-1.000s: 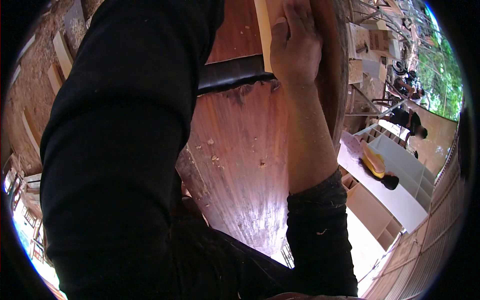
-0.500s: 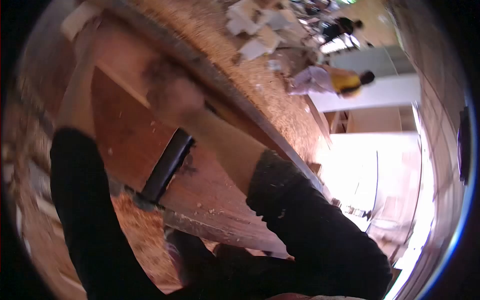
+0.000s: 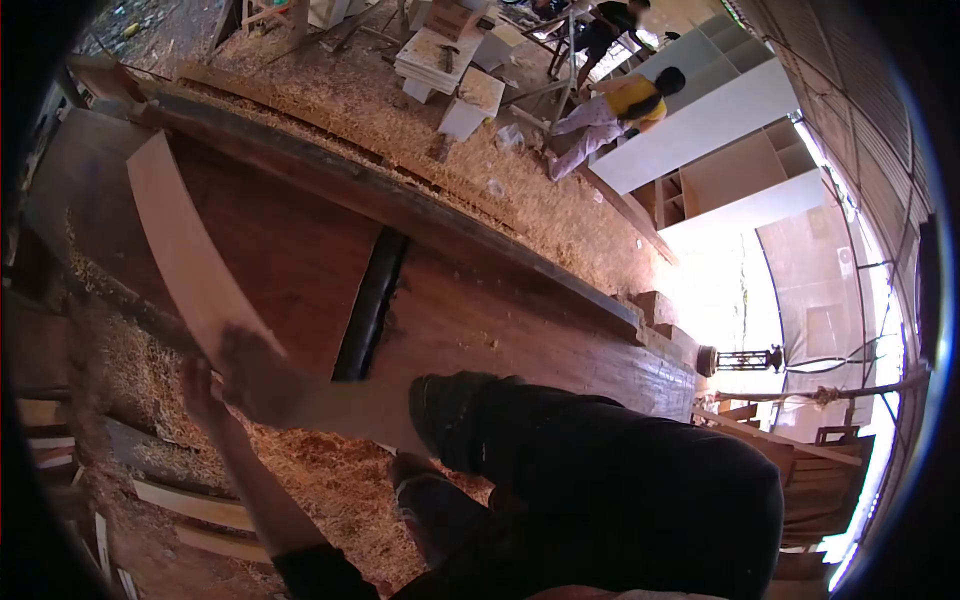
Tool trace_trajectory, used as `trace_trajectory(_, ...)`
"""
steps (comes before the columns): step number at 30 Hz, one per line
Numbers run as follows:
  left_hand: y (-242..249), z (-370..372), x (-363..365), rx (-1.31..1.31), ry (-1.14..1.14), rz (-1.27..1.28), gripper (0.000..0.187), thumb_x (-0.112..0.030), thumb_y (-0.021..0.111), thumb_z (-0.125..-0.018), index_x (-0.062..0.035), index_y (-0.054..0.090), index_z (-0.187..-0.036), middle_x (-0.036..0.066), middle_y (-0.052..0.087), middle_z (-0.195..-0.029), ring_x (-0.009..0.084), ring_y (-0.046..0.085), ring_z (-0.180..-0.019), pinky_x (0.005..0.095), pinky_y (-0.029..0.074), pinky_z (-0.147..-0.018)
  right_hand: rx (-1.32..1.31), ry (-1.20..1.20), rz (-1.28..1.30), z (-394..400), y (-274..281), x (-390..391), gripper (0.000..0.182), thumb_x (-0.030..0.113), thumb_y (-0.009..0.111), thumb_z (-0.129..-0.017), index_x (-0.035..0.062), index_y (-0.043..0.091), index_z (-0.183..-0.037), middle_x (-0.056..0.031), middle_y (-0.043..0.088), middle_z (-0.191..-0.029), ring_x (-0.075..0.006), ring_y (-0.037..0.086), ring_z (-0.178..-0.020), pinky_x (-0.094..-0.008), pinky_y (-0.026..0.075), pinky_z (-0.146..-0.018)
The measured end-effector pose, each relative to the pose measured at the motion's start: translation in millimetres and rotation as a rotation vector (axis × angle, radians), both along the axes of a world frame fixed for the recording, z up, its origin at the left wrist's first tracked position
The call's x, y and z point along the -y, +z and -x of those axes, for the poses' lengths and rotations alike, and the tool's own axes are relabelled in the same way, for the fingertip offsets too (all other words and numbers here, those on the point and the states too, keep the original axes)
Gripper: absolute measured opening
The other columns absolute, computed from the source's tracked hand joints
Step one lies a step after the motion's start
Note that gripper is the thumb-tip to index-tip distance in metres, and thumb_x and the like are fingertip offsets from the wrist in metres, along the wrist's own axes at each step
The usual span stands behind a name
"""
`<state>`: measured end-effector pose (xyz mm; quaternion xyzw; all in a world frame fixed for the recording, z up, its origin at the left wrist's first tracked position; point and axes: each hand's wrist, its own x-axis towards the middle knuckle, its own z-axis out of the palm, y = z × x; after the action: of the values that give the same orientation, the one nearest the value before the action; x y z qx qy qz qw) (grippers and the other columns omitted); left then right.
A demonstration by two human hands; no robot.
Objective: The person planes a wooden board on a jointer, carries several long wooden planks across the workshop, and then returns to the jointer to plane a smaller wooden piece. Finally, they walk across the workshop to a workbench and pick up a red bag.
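A pale wooden board (image 3: 190,250) lies slantwise over the long reddish-brown bed of a jointer (image 3: 470,350), its near end sticking out past the bed's edge. My right hand (image 3: 258,375), blurred, closes over this near end. Close beside it, just off the bed, my left hand (image 3: 205,398) has its fingers curled up at the board's edge, partly hidden by the right hand and the board. The dark cutter slot (image 3: 371,300) crosses the bed to the right of the board. A long fence (image 3: 400,215) runs along the bed's far side.
Wood shavings (image 3: 330,480) cover the ground, with several wooden strips (image 3: 190,503) at lower left. Beyond the fence, a person in a yellow top (image 3: 635,98) bends at a white cabinet (image 3: 700,150). Stacked panels (image 3: 437,62) and another person (image 3: 605,30) are farther back.
The board has swung aside from along the fence to a slant over the bed's near edge. Both hands have come back toward me to its near end, and the view has turned.
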<state>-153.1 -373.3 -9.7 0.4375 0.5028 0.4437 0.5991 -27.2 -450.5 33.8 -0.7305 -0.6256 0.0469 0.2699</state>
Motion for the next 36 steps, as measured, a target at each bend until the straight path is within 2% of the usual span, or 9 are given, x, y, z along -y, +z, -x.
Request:
trace_trajectory(5,-14,71,48,-0.178,-0.433,-0.024,0.039,-0.026,0.061,-0.100,-0.0004,0.066,-0.130,0.014,0.069,-0.123,0.0240,0.068,-0.107,0.0365,0.055,-0.092,-0.372,0.294,0.288,31,22,27,0.052,0.036,0.061,-0.097,-0.0083,0.062,-0.124,-0.0284,0.057,-0.136,-0.0437,0.064,-0.111,-0.0525,0.044,-0.106)
trace_trajectory(7,-6,75,48,0.046,-0.306,0.476,0.038,-0.021,0.063,-0.096,-0.0010,0.067,-0.128,0.015,0.071,-0.118,0.0246,0.069,-0.102,0.0359,0.055,-0.088,-0.455,0.316,0.408,16,40,40,0.055,0.040,0.062,-0.097,-0.0062,0.059,-0.125,-0.0270,0.061,-0.127,-0.0441,0.065,-0.112,-0.0532,0.048,-0.102)
trace_trajectory(14,163,-25,221,-0.977,-0.358,-0.019,0.034,-0.024,0.076,-0.084,-0.0008,0.068,-0.107,0.025,0.073,-0.094,0.0434,0.073,-0.092,0.0510,0.059,-0.079,-0.709,-0.106,0.594,-12,93,102,0.059,0.036,0.079,-0.084,-0.0096,0.061,-0.116,-0.0280,0.071,-0.105,-0.0376,0.073,-0.099,-0.0456,0.058,-0.082)
trace_trajectory(15,159,-31,242,-1.055,-0.448,-0.145,0.036,-0.022,0.076,-0.084,0.0022,0.068,-0.109,0.021,0.075,-0.093,0.0317,0.076,-0.094,0.0451,0.058,-0.078,-0.682,-0.158,0.613,-21,101,115,0.055,0.032,0.080,-0.082,-0.0100,0.063,-0.113,-0.0269,0.072,-0.102,-0.0354,0.075,-0.096,-0.0440,0.059,-0.080)
trace_trajectory(18,171,-27,302,-0.674,-0.375,-0.258,0.040,-0.023,0.078,-0.083,0.0023,0.068,-0.112,0.017,0.075,-0.096,0.0266,0.075,-0.091,0.0405,0.057,-0.081,-0.709,-0.095,0.468,-66,101,184,0.072,0.022,0.077,-0.074,-0.0117,0.053,-0.133,-0.0259,0.074,-0.101,-0.0393,0.074,-0.096,-0.0444,0.058,-0.083)
trace_trajectory(22,165,-23,376,-0.187,-0.202,0.250,0.049,-0.029,0.076,-0.092,0.0020,0.067,-0.129,0.009,0.073,-0.099,0.0184,0.069,-0.093,0.0315,0.054,-0.089,-1.025,-0.104,0.365,-119,103,286,0.049,0.018,0.076,-0.076,-0.0073,0.067,-0.117,-0.0150,0.075,-0.099,-0.0246,0.073,-0.091,-0.0392,0.057,-0.079)
trace_trajectory(27,76,-57,470,0.671,-0.215,0.735,0.066,-0.045,0.069,-0.097,-0.0059,0.048,-0.146,0.016,0.054,-0.145,0.0247,0.050,-0.135,0.0447,0.035,-0.117,-1.051,-0.023,0.443,-184,165,446,0.054,0.017,0.080,-0.078,-0.0076,0.067,-0.124,-0.0137,0.074,-0.107,-0.0147,0.070,-0.096,-0.0349,0.055,-0.084)
trace_trajectory(33,123,-155,535,0.831,-0.265,0.734,0.058,-0.033,0.069,-0.096,-0.0042,0.050,-0.143,0.013,0.059,-0.139,0.0306,0.056,-0.130,0.0501,0.044,-0.112,-1.345,0.034,0.536,-266,185,663,0.059,0.017,0.076,-0.083,-0.0086,0.062,-0.135,-0.0106,0.069,-0.126,-0.0168,0.064,-0.116,-0.0326,0.048,-0.102)
trace_trajectory(36,115,-185,611,0.808,-0.447,0.725,0.052,-0.023,0.068,-0.095,-0.0035,0.050,-0.140,0.013,0.061,-0.134,0.0303,0.059,-0.126,0.0503,0.047,-0.109,-1.066,-0.050,0.683,-308,154,743,0.055,0.017,0.073,-0.087,-0.0066,0.062,-0.136,-0.0097,0.070,-0.126,-0.0167,0.063,-0.116,-0.0331,0.048,-0.102)
